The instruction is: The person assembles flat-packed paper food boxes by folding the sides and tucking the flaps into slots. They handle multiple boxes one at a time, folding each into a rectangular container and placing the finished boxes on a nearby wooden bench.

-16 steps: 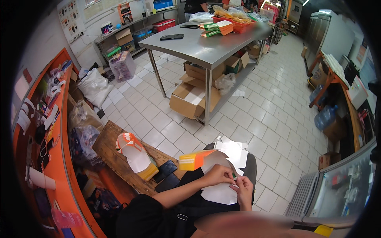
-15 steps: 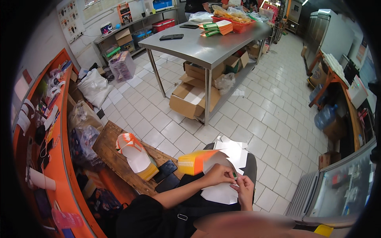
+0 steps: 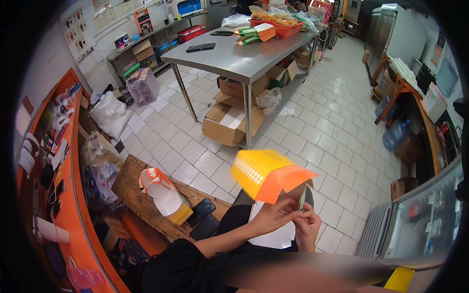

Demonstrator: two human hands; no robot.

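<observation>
A yellow and orange cardboard food box [image 3: 266, 168], partly folded, is held up over my lap and slightly smeared by motion. My left hand [image 3: 276, 215] has its fingers bent against the box's near edge. Close beside it, my right hand [image 3: 308, 227] pinches a narrow green-and-white edge of the same box. Under my hands, a white cardboard blank [image 3: 276, 237] lies across my lap, partly covered by my left forearm. To my left, a nested stack of similar boxes [image 3: 168, 198] rests on a wooden bench [image 3: 134, 183].
Two dark phones [image 3: 202, 210] lie beside the stack. Ahead stands a steel table [image 3: 234, 56] with flat boxes [image 3: 256, 33] and a red basket [image 3: 281, 28] on it. An orange shelf [image 3: 83, 210] runs along my left; a glass-fronted cabinet [image 3: 420, 219] stands at right.
The box has risen off my lap and swung right, so its yellow and orange outside shows more. Both hands have stayed close together on it. The view has shifted slightly.
</observation>
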